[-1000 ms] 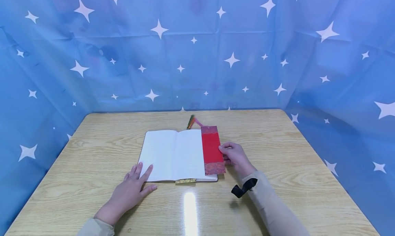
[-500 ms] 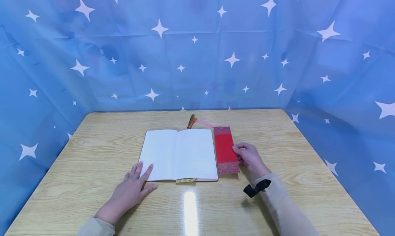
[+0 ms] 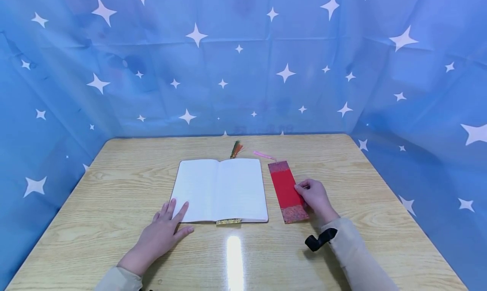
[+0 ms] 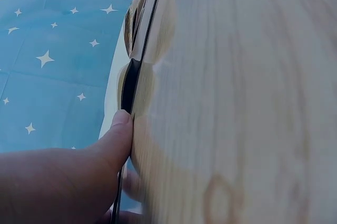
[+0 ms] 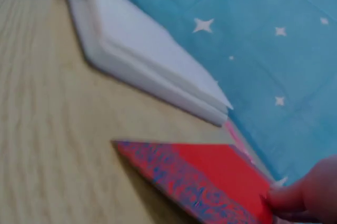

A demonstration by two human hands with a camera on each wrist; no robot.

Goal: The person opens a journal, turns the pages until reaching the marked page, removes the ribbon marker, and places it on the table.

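Red bookmark (image 3: 286, 189) just left of the right hand (image 3: 315, 197) pinching its edge, left hand (image 3: 159, 236) spread on the notebook (image 3: 242, 189)

on my feed i see creased, star-printed blue cloth (image 3: 243, 92) bounding three sides of a pale wood-grain table (image 3: 114, 189), a bright reflection (image 3: 235, 261) streaking its near part.

Surface (image 3: 125, 185): free lane down the left edge, another between right sleeve (image 3: 351, 248) and right edge. Open notebook (image 3: 224, 189) blocks the middle, left fingers (image 3: 181, 213) on its near-left corner. Slot between notebook and red bookmark (image 3: 285, 187) widens toward near edge; pink ribbon (image 3: 263, 155) crosses its far end. Right fingers (image 3: 299, 189) block bookmark's right side. Curtain (image 3: 243, 92) behind far edge.
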